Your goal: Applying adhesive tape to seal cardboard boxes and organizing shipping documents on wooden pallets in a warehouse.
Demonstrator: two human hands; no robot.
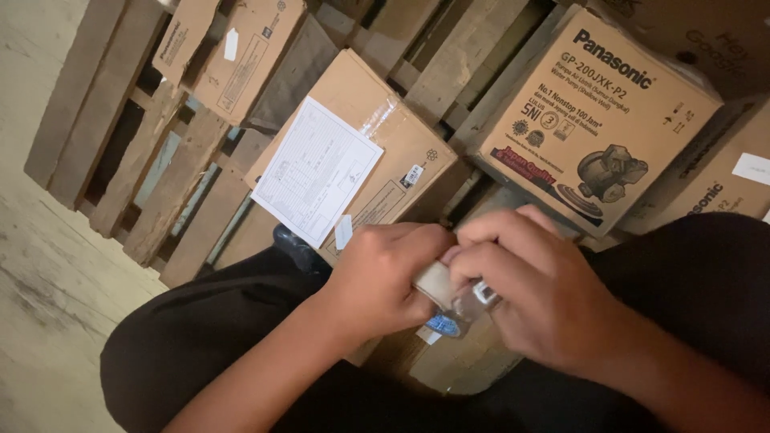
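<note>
Clear tape roll (449,293) between two hands: left hand (385,277), right hand (533,293).

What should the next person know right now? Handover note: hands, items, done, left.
Left hand: closed around a small roll of clear packing tape with a beige core, held over the lap.
Right hand: fingers pinching at the same roll, at its edge; whether a tape end is lifted cannot be seen.
Things: brown cardboard box with a white printed sheet taped on top lies just ahead on the wooden pallets; a larger brown cardboard box with a pump picture to its right.
Done: sheet is on the box.
Left: no tape strip is pulled out yet.
</note>
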